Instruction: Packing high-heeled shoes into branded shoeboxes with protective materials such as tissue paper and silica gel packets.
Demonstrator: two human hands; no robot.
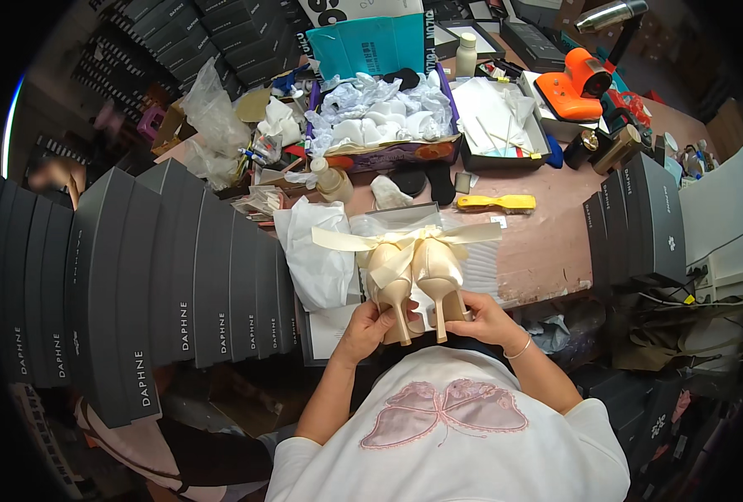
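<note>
One pair cream satin high-heeled shoes (437, 264), ribbon-tied; held between fingers of left hand (361, 332) and right hand (494, 321), both gripping outer sides near heels.

Site: apparently a shoe workshop or packing station. Evidence: stacked dark boxes (166, 259) left and right of a worn pink worktop (547, 243); 2 cream heeled shoes (438, 266); bottles (466, 60), yellow tool (497, 203), carton (359, 161) of crumpled white wads (388, 119).
</note>
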